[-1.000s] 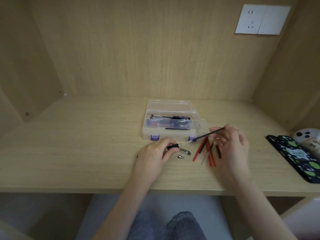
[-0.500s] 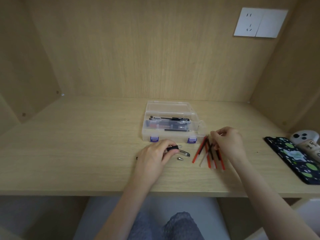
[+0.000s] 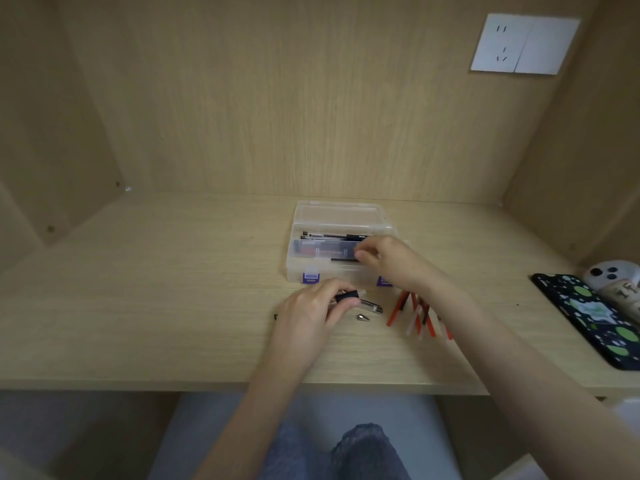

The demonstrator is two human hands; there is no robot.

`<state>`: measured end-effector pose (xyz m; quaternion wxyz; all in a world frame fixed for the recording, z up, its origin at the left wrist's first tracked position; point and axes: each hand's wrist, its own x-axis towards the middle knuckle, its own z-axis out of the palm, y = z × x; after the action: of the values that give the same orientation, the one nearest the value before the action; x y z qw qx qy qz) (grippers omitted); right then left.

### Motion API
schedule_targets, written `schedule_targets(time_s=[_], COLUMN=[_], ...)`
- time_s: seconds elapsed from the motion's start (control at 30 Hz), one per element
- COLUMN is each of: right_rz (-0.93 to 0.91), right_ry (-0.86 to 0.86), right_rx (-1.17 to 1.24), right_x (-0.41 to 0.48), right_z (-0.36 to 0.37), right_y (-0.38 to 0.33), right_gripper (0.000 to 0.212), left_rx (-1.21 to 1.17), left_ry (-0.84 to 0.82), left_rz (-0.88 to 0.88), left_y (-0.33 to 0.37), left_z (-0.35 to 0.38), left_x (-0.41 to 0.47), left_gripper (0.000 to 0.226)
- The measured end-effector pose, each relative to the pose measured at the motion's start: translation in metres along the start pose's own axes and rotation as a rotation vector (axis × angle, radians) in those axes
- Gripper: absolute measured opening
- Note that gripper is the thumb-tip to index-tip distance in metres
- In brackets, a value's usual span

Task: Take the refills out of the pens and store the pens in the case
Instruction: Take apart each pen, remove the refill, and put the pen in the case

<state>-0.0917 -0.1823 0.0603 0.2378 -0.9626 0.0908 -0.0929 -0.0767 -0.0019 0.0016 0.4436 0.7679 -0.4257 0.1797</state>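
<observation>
A clear plastic case (image 3: 311, 268) with purple latches stands open on the desk, with several pens (image 3: 332, 235) lying inside. My right hand (image 3: 388, 259) reaches over the case's right half, fingers curled at a thin black piece (image 3: 343, 259); whether it grips it I cannot tell. My left hand (image 3: 311, 313) rests on the desk in front of the case, holding a clear pen barrel with a black grip (image 3: 360, 301). A small metal pen tip (image 3: 362, 317) lies just below it. A pile of red and white refills (image 3: 419, 315) lies to the right, partly under my right forearm.
A dark phone case with green spots (image 3: 595, 320) and a white round object (image 3: 611, 273) sit at the desk's right edge. Wooden walls close in the desk on three sides. A white socket plate (image 3: 523, 45) is on the back wall.
My right hand laid the refill on the pile, then moved up and left over the open case. My left hand stayed put with the pen barrel.
</observation>
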Motion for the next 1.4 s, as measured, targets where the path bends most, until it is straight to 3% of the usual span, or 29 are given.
schedule_targets(time_s=[0.2, 0.57, 0.7, 0.83, 0.9, 1.2, 1.4], right_rz=[0.024, 0.074, 0.103, 0.127, 0.117, 0.043, -0.019], right_ry=[-0.085, -0.288, -0.372, -0.439, -0.441, -0.374, -0.254], right_rx=[-0.245, -0.028, -0.153, -0.346, -0.381, 0.040, 0.285], right_x=[0.006, -0.004, -0.002, -0.001, -0.001, -0.001, -0.008], right_z=[0.010, -0.012, -0.016, -0.015, -0.014, -0.022, -0.030], right_y=[0.000, 0.008, 0.005, -0.002, -0.001, 0.019, 0.028], right_gripper=[0.053, 0.051, 0.052, 0.066, 0.061, 0.026, 0.023], left_rx=[0.007, 0.015, 0.027, 0.027, 0.033, 0.054, 0.041], left_ry=[-0.002, -0.013, 0.011, 0.012, 0.009, -0.001, -0.003], left_rz=[0.006, -0.004, 0.021, 0.019, 0.011, -0.019, -0.011], left_y=[0.001, 0.000, 0.000, 0.000, 0.000, 0.002, 0.003], left_z=[0.000, 0.000, 0.000, 0.000, 0.000, 0.000, -0.001], left_x=[0.001, 0.000, 0.000, 0.000, 0.000, 0.000, 0.000], left_gripper=[0.035, 0.033, 0.031, 0.032, 0.032, 0.023, 0.023])
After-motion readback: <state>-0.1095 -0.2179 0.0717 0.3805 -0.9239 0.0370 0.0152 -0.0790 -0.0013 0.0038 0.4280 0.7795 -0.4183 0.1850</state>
